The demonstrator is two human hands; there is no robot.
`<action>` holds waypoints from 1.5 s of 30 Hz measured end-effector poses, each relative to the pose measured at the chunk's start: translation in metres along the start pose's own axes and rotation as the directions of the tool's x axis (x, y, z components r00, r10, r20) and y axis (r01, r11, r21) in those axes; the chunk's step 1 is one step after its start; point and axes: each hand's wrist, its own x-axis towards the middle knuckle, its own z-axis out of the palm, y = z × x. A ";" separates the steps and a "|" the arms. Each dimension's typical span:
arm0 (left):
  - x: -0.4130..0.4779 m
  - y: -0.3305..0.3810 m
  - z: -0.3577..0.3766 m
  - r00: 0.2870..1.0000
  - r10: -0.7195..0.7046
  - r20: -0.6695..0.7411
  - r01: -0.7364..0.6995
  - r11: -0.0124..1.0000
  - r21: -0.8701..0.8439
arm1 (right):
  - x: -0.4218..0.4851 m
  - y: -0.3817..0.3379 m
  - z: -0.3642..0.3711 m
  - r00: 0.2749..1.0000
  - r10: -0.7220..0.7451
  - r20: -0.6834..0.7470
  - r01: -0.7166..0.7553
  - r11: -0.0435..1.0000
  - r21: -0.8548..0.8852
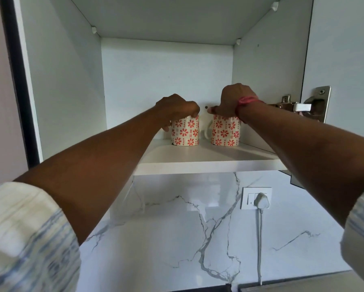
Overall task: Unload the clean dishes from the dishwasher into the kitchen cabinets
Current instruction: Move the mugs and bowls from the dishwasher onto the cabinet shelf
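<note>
You're looking into a white wall cabinet (166,81), evenly lit, with its metal hinge (315,106) on the right side panel. Below it you see a white marble-veined wall (166,228) carrying a switch plate (248,199). A white plug (263,202) sits in it, and its cord (260,249) hangs straight down. A pale pink wall (0,123) lies at your left.

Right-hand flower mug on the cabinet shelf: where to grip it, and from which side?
Grip the right mug by its top rim, coming from above and the front, as the right hand does now. It stands on the shelf with headroom above. Its handle points left into the narrow gap beside the left mug, so a handle grab would likely be cramped.
</note>
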 end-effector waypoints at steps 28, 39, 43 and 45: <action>-0.090 0.021 0.019 0.877 0.355 -0.324 -0.370 0.929 0.016 | -0.120 0.004 -0.046 0.890 -0.097 -0.444 0.161 0.981 0.108; -0.415 0.030 0.140 0.778 0.616 -0.121 -0.613 0.787 0.065 | -0.432 0.063 -0.006 0.913 -0.202 -0.355 0.279 0.943 0.182; -0.524 0.040 0.219 0.766 0.643 0.020 -0.642 0.766 -0.030 | -0.555 0.142 0.022 0.961 -0.222 -0.167 0.249 0.955 0.163; -0.575 0.049 0.259 0.767 0.623 0.152 -0.618 0.782 -0.085 | -0.611 0.186 0.033 0.983 -0.177 -0.042 0.182 0.970 0.161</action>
